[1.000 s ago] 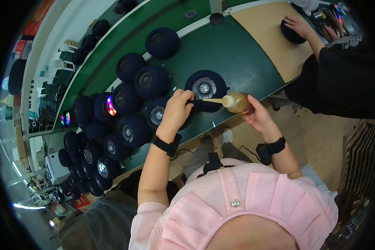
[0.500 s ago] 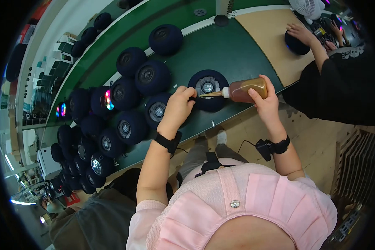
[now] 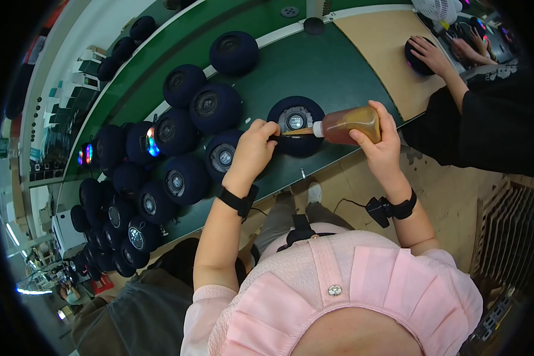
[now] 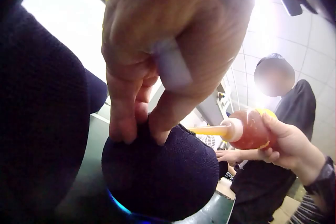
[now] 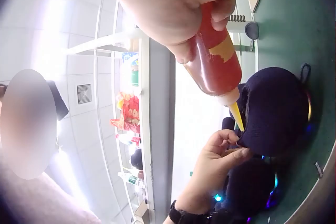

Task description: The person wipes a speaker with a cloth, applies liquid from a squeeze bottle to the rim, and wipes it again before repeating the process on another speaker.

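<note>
On the green table lies a round, dark navy fabric-covered speaker (image 3: 293,121) with its grey inner face up. My left hand (image 3: 252,151) pinches the fabric edge (image 4: 163,174) at its near left rim between thumb and fingers. In my right hand (image 3: 382,135) is a squeeze bottle (image 3: 345,124) of amber liquid, gripped around its base and tipped nearly level. Its long yellow nozzle (image 5: 237,116) points at the opening beside the left fingertips. In the right wrist view the nozzle tip is right at the fabric rim.
Several similar navy speakers (image 3: 215,107) crowd the table on the left, some with lit coloured lights. A brown board (image 3: 374,53) covers the right end, where another person's hand (image 3: 430,54) rests on a dark ball. A white fan (image 3: 438,10) stands behind. The table's near edge runs beneath my forearms.
My right hand has moved up and right with the bottle, which has turned from steep to nearly level. The nozzle still points at the rim. My left hand keeps its pinch.
</note>
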`<state>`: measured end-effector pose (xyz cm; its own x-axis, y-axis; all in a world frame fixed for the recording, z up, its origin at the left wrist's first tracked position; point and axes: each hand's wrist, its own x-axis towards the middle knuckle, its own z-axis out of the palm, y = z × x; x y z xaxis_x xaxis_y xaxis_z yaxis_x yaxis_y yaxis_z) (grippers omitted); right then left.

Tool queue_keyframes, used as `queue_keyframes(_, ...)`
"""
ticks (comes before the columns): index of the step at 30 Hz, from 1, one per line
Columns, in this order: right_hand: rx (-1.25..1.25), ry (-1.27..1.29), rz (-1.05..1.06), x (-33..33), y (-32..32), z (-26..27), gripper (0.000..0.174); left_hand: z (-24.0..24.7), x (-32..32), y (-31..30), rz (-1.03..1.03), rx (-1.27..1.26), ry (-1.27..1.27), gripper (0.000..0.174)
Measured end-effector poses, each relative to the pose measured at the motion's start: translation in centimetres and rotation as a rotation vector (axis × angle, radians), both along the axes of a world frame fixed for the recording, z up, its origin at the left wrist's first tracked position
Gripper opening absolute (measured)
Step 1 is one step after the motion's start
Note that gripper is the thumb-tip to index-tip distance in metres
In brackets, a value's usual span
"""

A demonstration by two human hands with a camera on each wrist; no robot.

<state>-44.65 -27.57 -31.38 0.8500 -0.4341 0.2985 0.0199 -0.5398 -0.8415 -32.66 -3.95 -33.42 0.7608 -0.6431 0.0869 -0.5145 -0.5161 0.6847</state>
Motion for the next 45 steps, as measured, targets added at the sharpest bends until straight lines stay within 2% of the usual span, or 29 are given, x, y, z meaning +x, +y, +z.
queue_keyframes(13, 0.024, 0.007, -0.001, -0.6, -0.6, -0.4, 0.057, 0.0, 0.3, -0.3, -0.014, -0.008, -0.004, 0.023)
queue_keyframes(15, 0.184, 0.014, -0.004, -0.8, -1.0, -1.6, 0.057, 0.1, 0.3, -0.4, -0.016, -0.015, -0.015, 0.023)
queue_keyframes(16, 0.184, 0.013, -0.004, -0.8, -1.1, -2.1, 0.057, 0.2, 0.3, -0.4, -0.013, -0.003, -0.002, 0.023)
queue_keyframes(18, 0.431, 0.02, -0.044, -0.9, -1.2, -2.8, 0.056, 0.2, 0.3, -0.4, -0.01, 0.01, 0.011, 0.023)
queue_keyframes(19, 0.431, 0.019, -0.045, -1.0, -1.2, -3.0, 0.056, 0.1, 0.3, -0.4, -0.013, 0.015, 0.016, 0.024)
queue_keyframes(21, 0.748, 0.149, -0.081, -1.4, -1.2, -3.2, 0.056, 0.2, 0.4, -0.4, -0.015, 0.022, 0.018, 0.024)
queue_keyframes(25, 0.903, 0.241, -0.154, -1.9, -0.7, -5.2, 0.056, 0.2, 0.1, -0.2, -0.006, 0.016, 0.024, 0.03)
queue_keyframes(27, 1.113, 0.379, -0.178, -2.5, -0.2, -5.9, 0.048, 0.5, -0.2, -0.1, -0.011, 0.022, 0.002, 0.033)
queue_keyframes(28, 1.191, 0.413, -0.126, -2.7, 0.0, -6.6, 0.039, 0.7, -1.0, 0.0, 0.111, -0.027, 0.055, 0.036)
queue_keyframes(29, 1.186, 0.4, -0.118, -2.9, 0.2, -7.1, 0.039, 0.6, -1.7, 0.2, 0.232, -0.08, 0.109, 0.038)
queue_keyframes(31, 1.624, 0.56, 0.005, -3.1, 0.8, -8.2, 0.034, -1.8, -3.9, 1.7, 0.35, -0.307, 0.29, 0.046)
queue_keyframes(33, 1.912, 0.67, 0.281, -2.9, 2.0, -9.9, 0.041, -3.3, -7.2, 1.6, 0.452, -0.442, 0.505, 0.053)
queue_keyframes(34, 1.998, 0.671, 0.379, -2.8, 3.0, -10.2, 0.049, -2.8, -8.2, 1.2, 0.445, -0.414, 0.625, 0.069)
queue_keyframes(35, 1.999, 0.675, 0.38, -2.8, 3.6, -10.1, 0.049, -3.1, -8.5, 0.8, 0.448, -0.414, 0.625, 0.069)
queue_keyframes(37, 2.183, 0.592, 0.634, -2.8, 4.3, -9.4, 0.057, -4.1, -7.9, -0.3, 0.551, -0.372, 0.575, 0.083)
queue_keyframes(38, 2.193, 0.538, 0.652, -3.1, 4.3, -8.5, 0.058, -4.4, -7.3, -0.9, 0.585, -0.35, 0.573, 0.094)
queue_keyframes(39, 2.19, 0.527, 0.653, -3.5, 4.2, -7.9, 0.058, -4.4, -7.0, -1.5, 0.577, -0.351, 0.569, 0.094)
queue_keyframes(41, 2.208, 0.412, 0.802, -4.4, 3.3, -6.7, 0.056, -4.2, -6.3, -3.1, 0.617, -0.334, 0.586, 0.095)
queue_keyframes(45, 2.232, 0.337, 0.797, -6.5, 1.9, -5.3, 0.058, -5.6, -5.6, -6.2, 0.624, -0.349, 0.496, 0.093)
